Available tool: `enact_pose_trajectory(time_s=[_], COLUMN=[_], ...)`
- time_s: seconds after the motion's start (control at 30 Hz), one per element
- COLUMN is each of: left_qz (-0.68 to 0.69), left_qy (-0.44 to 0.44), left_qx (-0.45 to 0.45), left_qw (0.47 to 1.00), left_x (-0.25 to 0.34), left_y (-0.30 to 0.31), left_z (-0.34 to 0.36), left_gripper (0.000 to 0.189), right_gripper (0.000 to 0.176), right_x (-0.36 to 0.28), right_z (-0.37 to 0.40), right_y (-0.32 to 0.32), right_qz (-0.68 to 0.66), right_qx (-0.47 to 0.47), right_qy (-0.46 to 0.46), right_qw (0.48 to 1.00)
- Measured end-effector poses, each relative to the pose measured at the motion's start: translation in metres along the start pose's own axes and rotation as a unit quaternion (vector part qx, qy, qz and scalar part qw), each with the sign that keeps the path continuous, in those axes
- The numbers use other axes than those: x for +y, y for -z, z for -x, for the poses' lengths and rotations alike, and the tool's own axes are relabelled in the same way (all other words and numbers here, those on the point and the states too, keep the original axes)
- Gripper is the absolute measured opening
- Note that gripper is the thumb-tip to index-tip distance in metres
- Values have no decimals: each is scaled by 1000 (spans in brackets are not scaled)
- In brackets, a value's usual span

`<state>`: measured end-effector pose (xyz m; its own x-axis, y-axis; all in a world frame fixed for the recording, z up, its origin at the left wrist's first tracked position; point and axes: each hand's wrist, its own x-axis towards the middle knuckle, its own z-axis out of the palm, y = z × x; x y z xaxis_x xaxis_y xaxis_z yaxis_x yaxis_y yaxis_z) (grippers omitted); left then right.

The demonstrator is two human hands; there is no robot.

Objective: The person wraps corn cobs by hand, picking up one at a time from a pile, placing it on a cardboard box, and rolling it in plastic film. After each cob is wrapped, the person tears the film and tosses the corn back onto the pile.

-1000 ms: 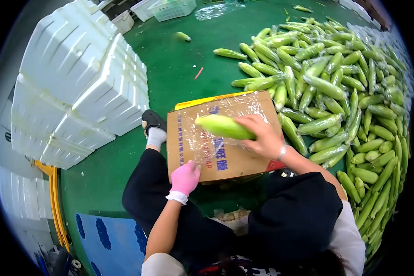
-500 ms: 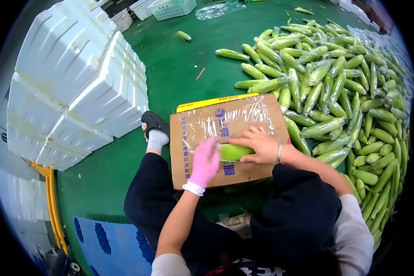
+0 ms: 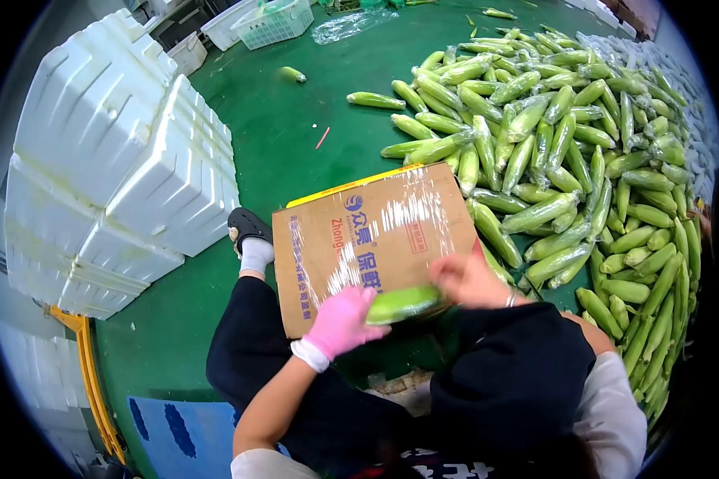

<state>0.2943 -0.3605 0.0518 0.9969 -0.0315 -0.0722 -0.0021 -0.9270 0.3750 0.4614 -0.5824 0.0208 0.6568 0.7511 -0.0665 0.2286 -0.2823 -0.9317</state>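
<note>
A green ear of corn lies above the near edge of a cardboard box, its surface shiny. My left hand, in a pink glove, is closed around the left end of the ear. At the right end, my bare right hand has its fingers curled in, smeared by motion; what they pinch is hidden. Clear film glistens across the box top, which bears blue and red print. Close to the right of the box is a big pile of wrapped ears of corn.
White foam boxes are stacked at left. Baskets and a crumpled plastic sheet lie at the back. A loose ear rests on the green floor. A blue board is at lower left.
The ear of corn has moved toward me from the box's middle to its near edge. My right hand has gone from flat on it to curled at its right end.
</note>
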Motion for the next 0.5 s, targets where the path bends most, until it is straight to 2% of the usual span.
enact_pose_trajectory(time_s=[0.03, 0.07, 0.13, 0.17, 0.2, 0.27, 0.3, 0.33, 0.37, 0.4, 0.43, 0.47, 0.5], left_qz=[11, 10, 19, -31, -33, -129, -152, -155, -150, -144, -127, -128, -19], left_qy=[17, 20, 53, 56, 52, 19, 1, -3, -2, -2, -54, -58, -38], left_qx=[-60, -57, 94, 164, 159, 240, 257, 259, 220, 180, 199, 198, 157], left_qw=[998, 998, 994, 984, 985, 962, 954, 953, 964, 973, 970, 970, 987], left_x=[3, 0, -8, -3, -11, -29, -31, -44, -59, -73, -74, -64, -51], left_y=[6, 3, -10, -1, -1, -7, -5, -8, -9, -10, -2, 3, 5], left_z=[-1, -4, -10, -20, -31, -55, -67, -76, -86, -93, -95, -92, -87], left_gripper=[67, 67, 73, 78, 78, 80, 80, 80, 80, 79, 76, 76, 73], right_gripper=[33, 44, 45, 43, 41, 34, 40, 46, 46, 54, 61, 61, 65], right_x=[-13, -16, -15, -16, -17, -22, -31, -37, -36, -32, -30, -31, -32], right_z=[14, 13, -20, -42, -70, -133, -164, -187, -194, -195, -193, -191, -191], right_y=[-8, -13, -16, -16, -16, -14, -18, -23, -28, -34, -37, -34, -29], right_qz=[158, 178, 318, 353, 387, 475, 387, 286, 288, 204, 117, 116, 106], right_qx=[-75, -116, -71, -57, -40, 14, -120, -248, -242, -290, -337, -333, -415], right_qy=[152, 183, 207, 177, 145, 172, 117, 60, 66, 61, 53, 52, 53], right_qw=[973, 960, 922, 917, 910, 863, 907, 924, 924, 933, 933, 934, 902])
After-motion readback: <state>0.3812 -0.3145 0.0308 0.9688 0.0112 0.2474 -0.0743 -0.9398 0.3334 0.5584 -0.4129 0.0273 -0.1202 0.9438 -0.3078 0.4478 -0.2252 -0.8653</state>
